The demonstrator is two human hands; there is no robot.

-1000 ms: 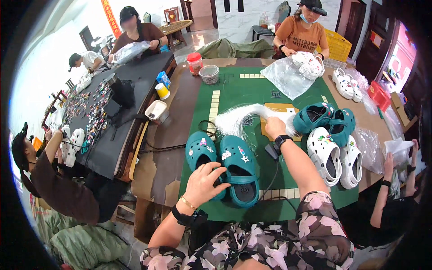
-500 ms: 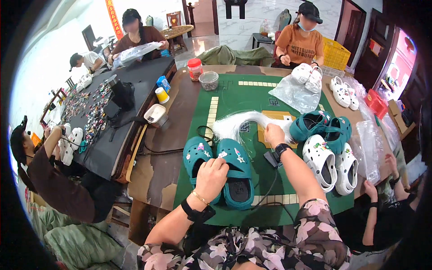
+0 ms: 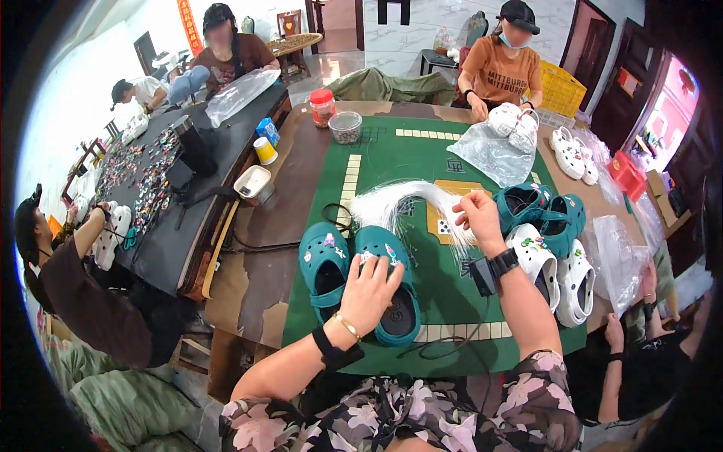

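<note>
On the green printed mat [image 3: 452, 295], a pair of teal, perforated, charm-decorated clogs [image 3: 361, 239] sits near left; the curved bundle of fine white strands [image 3: 384, 202] lies just beyond. Best, I judge, to steady the clogs lightly and keep the strands untangled. The left hand [image 3: 369, 290] spreads slightly parted fingers over the right clog; the right hand [image 3: 478, 217], by the bundle's right end, curls its fingertips, grip indiscernible.

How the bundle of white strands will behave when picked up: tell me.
The bundle will probably sag, since it lies in a loose curve on the green mat. It looks light, being made of thin strands. Strands may stray, as several splay out from it.
</note>
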